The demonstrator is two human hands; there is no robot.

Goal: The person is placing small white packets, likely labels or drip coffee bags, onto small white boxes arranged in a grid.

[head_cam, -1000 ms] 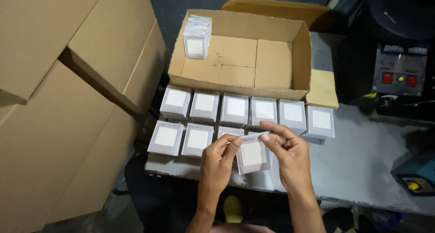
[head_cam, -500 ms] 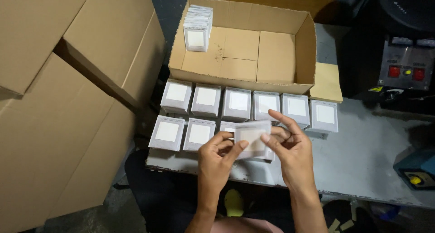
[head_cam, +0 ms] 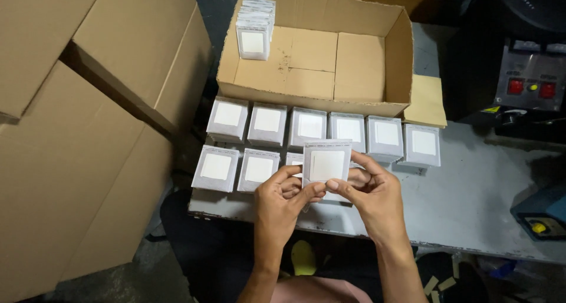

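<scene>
- I have a small square white box (head_cam: 327,161) pinched between both hands, held up just above the near edge of the grey table (head_cam: 471,203) with its flat face turned toward the camera, so that face reads plainly.
- My left hand (head_cam: 283,203) has thumb and forefinger closed on the box's lower left edge; my right hand (head_cam: 371,197) clamps the lower right, thumb at the bottom edge and fingers curled behind. Both grips sit low, which leaves the face uncovered.
- Behind it, matching boxes stand face-up in two tidy rows: a far row (head_cam: 324,129) of six, touching side to side, and a near row (head_cam: 239,168) filled only at the left. Judging by that, the layout keeps them easy to count.
- An open cardboard carton (head_cam: 365,61) sits just beyond the rows, with a stack of the same boxes (head_cam: 254,27) upright in its far left corner and bare floor elsewhere.
- Hidden: the held box and my fingers cover most of the third box in the near row, so I cannot tell whether more lie there.
- Large cartons (head_cam: 88,132) fill the left; a dark machine with red buttons (head_cam: 530,85) at the right is cut off and too dim to make out.
</scene>
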